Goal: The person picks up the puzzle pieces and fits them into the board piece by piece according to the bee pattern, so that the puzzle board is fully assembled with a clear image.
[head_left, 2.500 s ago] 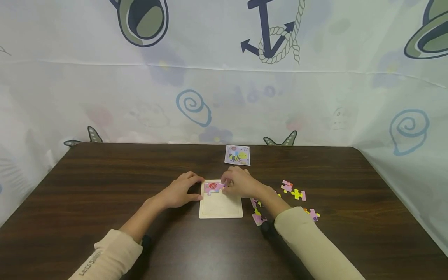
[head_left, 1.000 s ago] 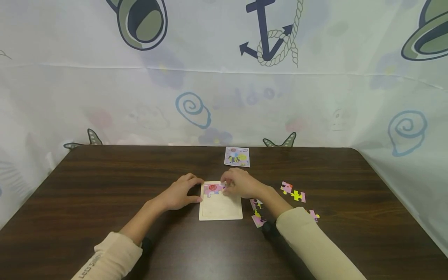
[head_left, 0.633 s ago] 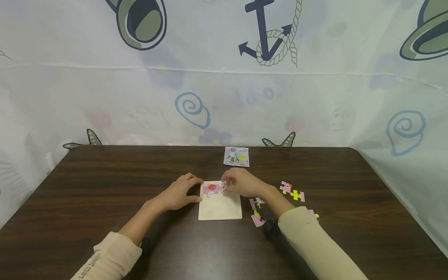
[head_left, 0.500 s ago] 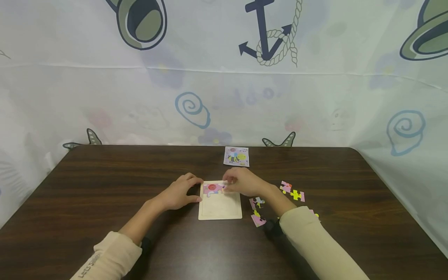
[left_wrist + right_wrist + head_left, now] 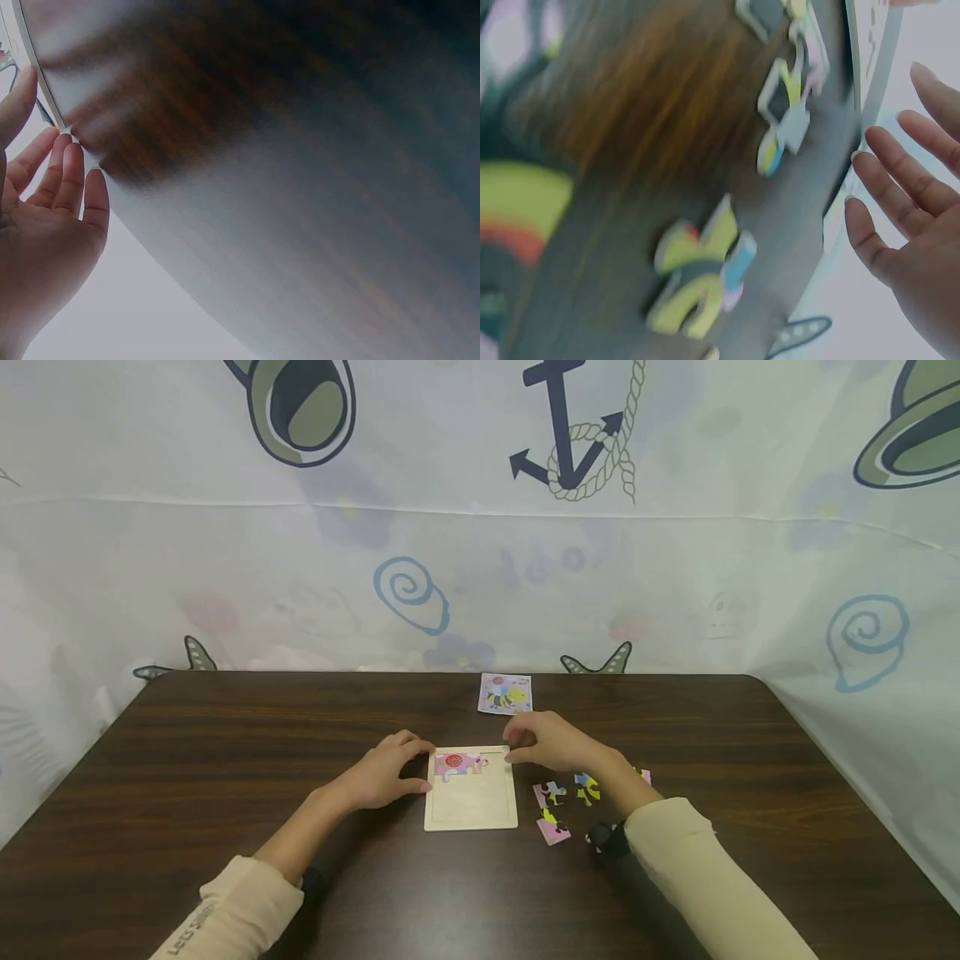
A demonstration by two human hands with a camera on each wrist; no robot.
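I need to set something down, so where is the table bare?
The table is bare left of the left hand, and in front of the board between the sleeves. Right of the board is crowded: puzzle pieces lie near the right forearm.

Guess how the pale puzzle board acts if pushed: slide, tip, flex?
The puzzle board likely slides rather than tips: it looks thin and lies flat on the table. It is probably stiff, since its edges look straight. The pink pieces in it might shift on a jolt, as bare space lies beside them.
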